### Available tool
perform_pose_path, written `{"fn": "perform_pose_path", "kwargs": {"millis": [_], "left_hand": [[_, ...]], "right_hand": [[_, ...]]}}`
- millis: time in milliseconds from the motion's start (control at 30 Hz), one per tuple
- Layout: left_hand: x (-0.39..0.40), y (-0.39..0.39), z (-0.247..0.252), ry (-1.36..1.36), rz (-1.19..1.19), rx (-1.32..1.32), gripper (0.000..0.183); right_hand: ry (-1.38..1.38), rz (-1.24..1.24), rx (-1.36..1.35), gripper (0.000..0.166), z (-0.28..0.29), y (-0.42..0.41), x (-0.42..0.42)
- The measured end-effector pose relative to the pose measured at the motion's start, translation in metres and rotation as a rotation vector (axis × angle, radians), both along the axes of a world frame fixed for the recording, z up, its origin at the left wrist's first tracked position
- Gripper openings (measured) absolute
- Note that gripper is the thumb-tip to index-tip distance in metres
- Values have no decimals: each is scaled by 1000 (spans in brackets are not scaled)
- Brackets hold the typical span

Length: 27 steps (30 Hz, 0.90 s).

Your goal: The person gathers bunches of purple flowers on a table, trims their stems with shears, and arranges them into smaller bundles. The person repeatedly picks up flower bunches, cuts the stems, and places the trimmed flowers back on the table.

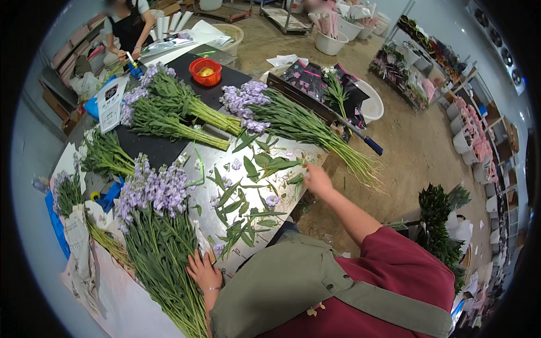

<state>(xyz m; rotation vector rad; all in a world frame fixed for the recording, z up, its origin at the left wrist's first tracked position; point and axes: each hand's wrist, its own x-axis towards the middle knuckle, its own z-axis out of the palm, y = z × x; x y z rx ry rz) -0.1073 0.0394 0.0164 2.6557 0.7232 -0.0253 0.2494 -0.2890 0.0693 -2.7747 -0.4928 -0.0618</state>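
Observation:
My left hand (206, 270) rests with spread fingers against the stems and leaves of a large bunch of lilac stock flowers (160, 236). My right hand (317, 179) is at the metal tabletop's right edge, its fingers at the end of some loose green leaves (279, 164); whether it grips them I cannot tell. Cut leaves and fallen lilac blossoms (272, 200) are scattered over the metal tabletop (253, 148). Beyond lie two trimmed lilac bunches (169, 120) and one long-stemmed bunch (296, 118), whose roots hang past the edge.
A guillotine cutter's arm with a blue handle (373, 145) juts out at the right. A red plastic basket (205, 72) stands on a black mat. At the left are a blue tape dispenser (110, 194) and a newspaper-wrapped bunch (78, 236). A person (129, 29) works at the far end.

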Motion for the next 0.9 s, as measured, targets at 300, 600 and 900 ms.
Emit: {"fn": "perform_pose_path", "kwargs": {"millis": [300, 600, 900], "left_hand": [[62, -39, 28, -109, 99, 9, 62], [171, -81, 54, -214, 34, -49, 60], [253, -97, 66, -307, -19, -161, 57]], "right_hand": [[-411, -160, -390, 52, -24, -71, 141], [-145, 80, -54, 24, -1, -114, 211], [165, 39, 377, 28, 70, -123, 218]]}}
